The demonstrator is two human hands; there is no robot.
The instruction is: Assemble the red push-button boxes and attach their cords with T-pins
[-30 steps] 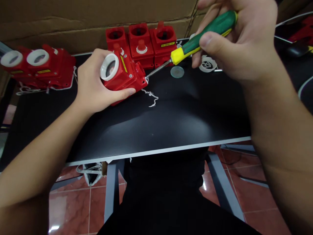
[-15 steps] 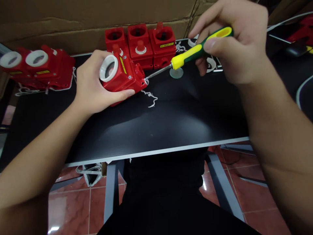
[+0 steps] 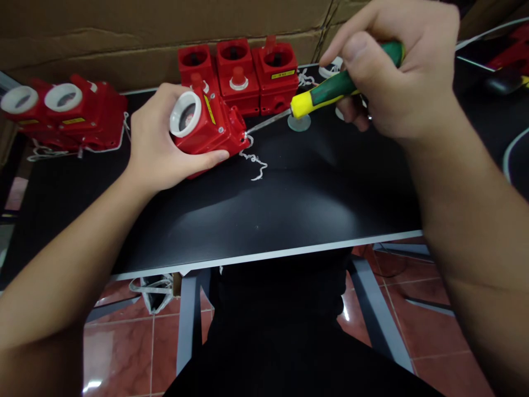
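Note:
My left hand (image 3: 159, 143) is wrapped round a red housing (image 3: 212, 124) with a white ring on its round window, tilted on the black table. In my right hand (image 3: 403, 66) is a screwdriver (image 3: 324, 92) with a yellow and green handle. Its shaft slants down to the left, and the tip meets a corner of the housing near its side opening. A curly white cord (image 3: 256, 165) hangs from that corner and lies on the table. The far side of the housing is hidden.
Three red housings (image 3: 237, 77) without white rings stand behind, against a cardboard sheet (image 3: 124, 38). Two more red housings with white rings (image 3: 93, 118) sit at the left. A clear glass disc (image 3: 299, 123) lies beneath the screwdriver. The black table (image 3: 264, 215) has a pale front edge.
The screwdriver handle has turned about its axis, showing more green now. My right thumb has shifted up along the handle. The left hand and the housing stay almost still.

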